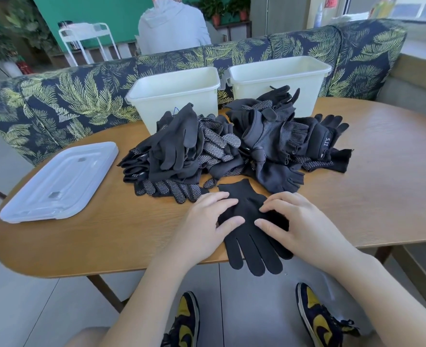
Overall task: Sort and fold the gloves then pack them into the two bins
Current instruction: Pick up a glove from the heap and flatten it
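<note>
A plain black glove (250, 236) lies flat at the table's near edge, cuff away from me and fingertips hanging over the edge. My left hand (207, 221) rests on its left side with fingers spread. My right hand (297, 221) rests on its right side, fingers loosely bent onto the fabric. Behind it sits a big heap of black gloves (232, 146), some with white grip dots, some fingerless. Two white bins stand at the far edge: the left bin (174, 96) and the right bin (279, 73), both showing nothing inside.
Two stacked translucent lids (59, 181) lie at the table's left. The wooden table (382, 184) has rounded ends. A leaf-patterned sofa (56, 96) runs behind it. A person in a grey hoodie (172, 28) sits beyond the sofa, back turned.
</note>
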The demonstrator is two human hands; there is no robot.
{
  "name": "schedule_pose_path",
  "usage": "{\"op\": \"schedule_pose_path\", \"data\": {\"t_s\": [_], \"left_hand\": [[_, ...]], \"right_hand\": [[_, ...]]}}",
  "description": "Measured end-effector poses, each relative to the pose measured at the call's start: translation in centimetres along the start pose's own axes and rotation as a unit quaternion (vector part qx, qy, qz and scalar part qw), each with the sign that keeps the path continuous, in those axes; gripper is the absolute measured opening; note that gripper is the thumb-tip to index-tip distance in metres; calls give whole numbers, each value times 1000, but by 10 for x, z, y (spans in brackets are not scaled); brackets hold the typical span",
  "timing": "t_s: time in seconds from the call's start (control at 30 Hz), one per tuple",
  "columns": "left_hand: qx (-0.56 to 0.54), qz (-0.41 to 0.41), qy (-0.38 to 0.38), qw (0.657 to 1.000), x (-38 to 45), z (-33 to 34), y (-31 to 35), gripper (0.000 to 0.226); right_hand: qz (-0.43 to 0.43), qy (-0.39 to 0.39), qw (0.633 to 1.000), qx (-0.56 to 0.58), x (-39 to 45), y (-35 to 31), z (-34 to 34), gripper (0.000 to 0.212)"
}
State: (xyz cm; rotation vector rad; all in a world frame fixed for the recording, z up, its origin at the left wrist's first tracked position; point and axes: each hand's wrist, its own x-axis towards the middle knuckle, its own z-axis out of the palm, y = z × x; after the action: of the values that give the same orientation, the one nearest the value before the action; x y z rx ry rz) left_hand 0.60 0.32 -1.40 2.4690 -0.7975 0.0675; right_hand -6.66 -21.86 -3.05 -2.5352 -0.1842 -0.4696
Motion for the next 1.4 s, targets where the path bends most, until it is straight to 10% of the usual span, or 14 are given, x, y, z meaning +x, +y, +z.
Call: {"op": "schedule_pose_path", "data": {"t_s": [0.23, 0.6, 1.0, 1.4], "left_hand": [[-16, 9, 9, 1000, 3, -4, -8, 45], [-8, -31, 415, 909, 27, -21, -22, 26], [-97, -176, 387, 900, 38, -33, -51, 17], [-189, -71, 437, 877, 11, -16, -10, 17]], "right_hand": [[15, 15, 1000, 13, 0, -6, 1, 38], [-27, 38, 996, 77, 60, -34, 14, 31], [-25, 5, 993, 111, 85, -44, 35, 23], [42, 52, 964, 258, 65, -61, 28, 5]]}}
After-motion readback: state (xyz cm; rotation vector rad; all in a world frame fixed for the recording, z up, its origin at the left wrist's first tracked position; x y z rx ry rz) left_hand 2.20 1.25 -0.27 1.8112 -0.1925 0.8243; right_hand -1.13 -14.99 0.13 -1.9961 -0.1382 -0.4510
